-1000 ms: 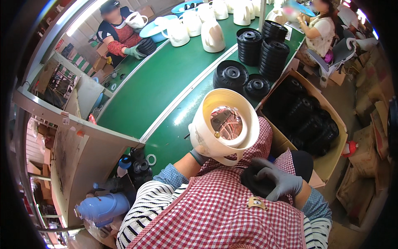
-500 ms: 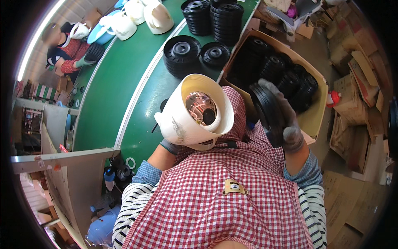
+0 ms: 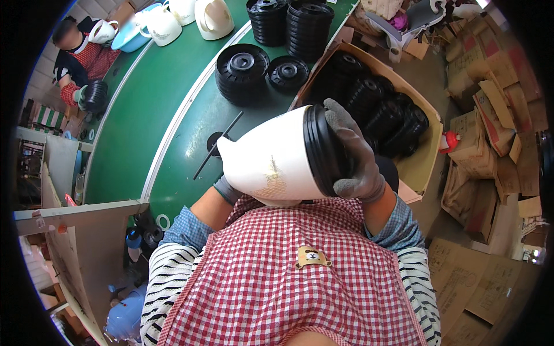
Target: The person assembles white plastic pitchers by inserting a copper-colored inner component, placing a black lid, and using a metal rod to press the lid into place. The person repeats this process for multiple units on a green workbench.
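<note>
Here, jug [image 3: 271,153] near green worktable [image 3: 153,98] (cartons [image 3: 466,138] rightward)

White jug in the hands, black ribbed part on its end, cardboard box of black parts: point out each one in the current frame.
White jug [image 3: 268,151], head view: middle of its body.
Black ribbed part [image 3: 322,151], head view: its ribbed side.
Cardboard box [image 3: 423,164], head view: bare inner wall.

Red-checked apron [image 3: 277,291], bear patch [image 3: 312,258], striped sleeves [image 3: 168,274], blue cuffs [image 3: 187,226], grey gloves [image 3: 366,164]

Cardboard boxes [image 3: 468,135] on the right — a grey chair [image 3: 426,22] beyond, a blue basin [image 3: 128,40] upper left.
</note>
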A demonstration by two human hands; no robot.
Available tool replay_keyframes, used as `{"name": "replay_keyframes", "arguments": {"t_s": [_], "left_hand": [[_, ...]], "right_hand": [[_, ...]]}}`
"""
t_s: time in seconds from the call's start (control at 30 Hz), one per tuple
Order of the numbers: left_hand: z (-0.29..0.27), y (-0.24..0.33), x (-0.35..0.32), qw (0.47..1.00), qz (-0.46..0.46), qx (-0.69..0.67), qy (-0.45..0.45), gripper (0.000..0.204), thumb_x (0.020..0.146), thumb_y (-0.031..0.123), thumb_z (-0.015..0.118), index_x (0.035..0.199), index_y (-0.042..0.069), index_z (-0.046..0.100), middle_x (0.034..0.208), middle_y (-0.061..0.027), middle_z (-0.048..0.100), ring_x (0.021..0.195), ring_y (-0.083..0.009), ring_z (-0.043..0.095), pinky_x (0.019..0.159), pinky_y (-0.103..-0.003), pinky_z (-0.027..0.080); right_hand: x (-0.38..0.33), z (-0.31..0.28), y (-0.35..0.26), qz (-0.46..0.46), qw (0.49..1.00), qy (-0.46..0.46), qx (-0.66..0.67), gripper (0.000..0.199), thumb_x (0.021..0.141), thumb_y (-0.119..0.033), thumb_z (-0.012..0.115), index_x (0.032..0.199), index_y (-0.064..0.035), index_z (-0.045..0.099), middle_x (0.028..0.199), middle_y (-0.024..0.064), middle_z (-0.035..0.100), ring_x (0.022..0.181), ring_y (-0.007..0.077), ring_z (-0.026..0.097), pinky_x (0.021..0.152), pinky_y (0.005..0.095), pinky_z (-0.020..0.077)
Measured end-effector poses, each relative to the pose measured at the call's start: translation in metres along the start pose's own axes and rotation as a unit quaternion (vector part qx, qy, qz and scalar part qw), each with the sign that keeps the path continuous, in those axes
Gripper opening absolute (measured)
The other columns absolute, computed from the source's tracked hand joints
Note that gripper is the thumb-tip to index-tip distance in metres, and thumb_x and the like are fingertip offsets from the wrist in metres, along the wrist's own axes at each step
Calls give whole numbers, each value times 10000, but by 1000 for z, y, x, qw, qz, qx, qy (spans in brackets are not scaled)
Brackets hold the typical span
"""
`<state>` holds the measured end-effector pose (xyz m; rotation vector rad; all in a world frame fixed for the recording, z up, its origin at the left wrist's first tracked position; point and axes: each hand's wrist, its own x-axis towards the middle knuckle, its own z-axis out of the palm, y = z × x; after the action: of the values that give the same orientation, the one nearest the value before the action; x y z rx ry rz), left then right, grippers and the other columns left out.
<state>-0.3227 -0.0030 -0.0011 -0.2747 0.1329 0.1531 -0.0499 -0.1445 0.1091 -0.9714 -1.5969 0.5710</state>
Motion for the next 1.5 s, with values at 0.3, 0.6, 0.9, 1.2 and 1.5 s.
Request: {"name": "replay_keyframes", "arguments": {"t_s": [0.3,0.6,0.9,1.2,1.5], "left_hand": [[-18,1,13,991,6,131,37,838,979,719,380,1597,154,342,1612,-95,408,1449,-333,417,1187,-509,319],[-37,18,26,990,-39,117,-66,640,1067,488,441,1589,131,347,1591,-107,434,1415,-296,467,1155,-438,392],[40,9,-8,535,371,758,49,472,963,182,696,1372,-14,568,1296,-155,664,1133,-243,668,963,-377,553],[24,18,18,978,-26,200,-56,1317,698,1006,331,1582,30,322,1618,-198,357,1457,-395,379,1201,-517,276],[25,28,32,885,49,455,-86,776,953,527,615,1521,37,418,1527,-172,480,1373,-313,497,1103,-469,429]], "right_hand": [[-7,2,-1,-14,1000,23,-4,1063,683,-689,805,1498,-78,498,1612,280,284,1485,458,307,1190,553,293],[-10,-11,-4,-31,993,-20,-113,1107,677,-729,778,1534,-105,460,1614,273,286,1487,461,297,1205,538,259],[-18,1,5,178,981,23,76,829,1013,-585,458,1622,-87,198,1596,189,353,1443,295,415,1195,404,337],[-26,-5,-21,-56,985,32,-160,900,958,-576,587,1617,-95,207,1627,230,244,1499,396,278,1225,530,244],[-22,-11,-13,155,978,104,91,905,938,-559,620,1567,-17,260,1478,233,434,1374,407,442,1209,525,281]]}}
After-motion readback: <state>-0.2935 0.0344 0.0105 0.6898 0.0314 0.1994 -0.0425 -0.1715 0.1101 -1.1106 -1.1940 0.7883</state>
